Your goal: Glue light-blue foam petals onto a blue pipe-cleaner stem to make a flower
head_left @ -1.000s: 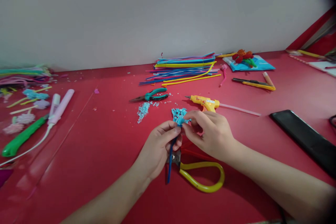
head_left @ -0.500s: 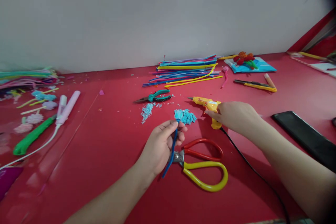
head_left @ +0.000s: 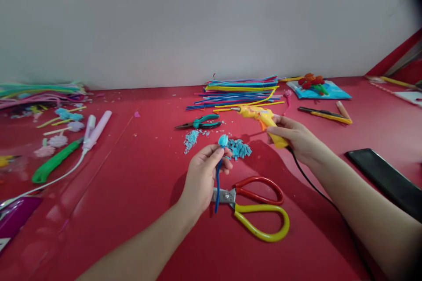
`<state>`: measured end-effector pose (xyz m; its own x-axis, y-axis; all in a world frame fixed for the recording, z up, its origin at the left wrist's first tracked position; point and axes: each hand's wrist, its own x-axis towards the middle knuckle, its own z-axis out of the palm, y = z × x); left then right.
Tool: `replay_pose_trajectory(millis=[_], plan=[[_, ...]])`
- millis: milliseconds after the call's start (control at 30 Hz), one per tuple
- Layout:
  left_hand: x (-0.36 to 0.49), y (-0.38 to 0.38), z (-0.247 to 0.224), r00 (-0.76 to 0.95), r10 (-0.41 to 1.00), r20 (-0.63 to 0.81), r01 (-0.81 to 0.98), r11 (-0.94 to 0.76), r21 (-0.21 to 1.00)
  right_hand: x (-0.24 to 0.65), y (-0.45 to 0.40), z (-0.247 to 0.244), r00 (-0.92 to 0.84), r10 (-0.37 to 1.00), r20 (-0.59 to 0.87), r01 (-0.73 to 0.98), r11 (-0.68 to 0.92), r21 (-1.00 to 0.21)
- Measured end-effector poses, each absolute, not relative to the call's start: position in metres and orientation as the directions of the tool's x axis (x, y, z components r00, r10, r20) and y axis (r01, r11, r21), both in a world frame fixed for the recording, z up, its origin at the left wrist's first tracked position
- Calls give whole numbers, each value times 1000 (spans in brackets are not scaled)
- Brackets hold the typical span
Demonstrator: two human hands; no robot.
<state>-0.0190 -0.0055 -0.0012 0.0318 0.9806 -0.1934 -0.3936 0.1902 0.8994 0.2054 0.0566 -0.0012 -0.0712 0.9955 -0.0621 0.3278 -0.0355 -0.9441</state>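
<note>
Left hand is pinching a dark-blue pipe-cleaner stem between thumb and fingers, just under its ribbed light-blue head. Head is pointing up beside light-blue clippings; stem is crossing in front of scissors, contact unclear. Right hand, fingers wrapping the grip, is holding a yellow hot-glue gun aloft, nozzle facing left. Left hand is hiding the scissor tips.
</note>
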Motion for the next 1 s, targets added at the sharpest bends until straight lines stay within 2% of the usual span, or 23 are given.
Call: replay_pose_trajectory(millis=[67, 100, 200, 367, 633, 700, 833, 1000], plan=[[-19, -7, 0, 25, 988, -154, -397, 152, 905, 202, 50, 3, -157, 974, -160, -6, -163, -987], [-19, -7, 1, 25, 989, -143, -403, 141, 904, 201, 47, 4, -206, 958, -198, -76, -217, -973], [-19, -10, 4, 19, 989, -148, -439, 141, 887, 197, 36, 11, -289, 930, -226, -98, -264, -960], [-19, -11, 3, 13, 982, -187, -455, 172, 874, 190, 24, 23, -387, 911, -141, -121, -201, -972], [-21, -6, -3, -25, 978, -207, -468, 172, 867, 176, 10, 19, -310, 948, -70, 51, -57, -997], [-21, -5, -4, -53, 977, -205, -473, 156, 867, 172, 5, 20, -322, 947, -14, 117, 26, -993], [-21, -4, -5, -70, 977, -201, -477, 144, 867, 165, -1, 20, -343, 928, 143, 333, 262, -906], [-22, -5, -6, -63, 977, -205, -483, 150, 863, 163, -2, 13, -355, 904, 241, 446, 390, -806]])
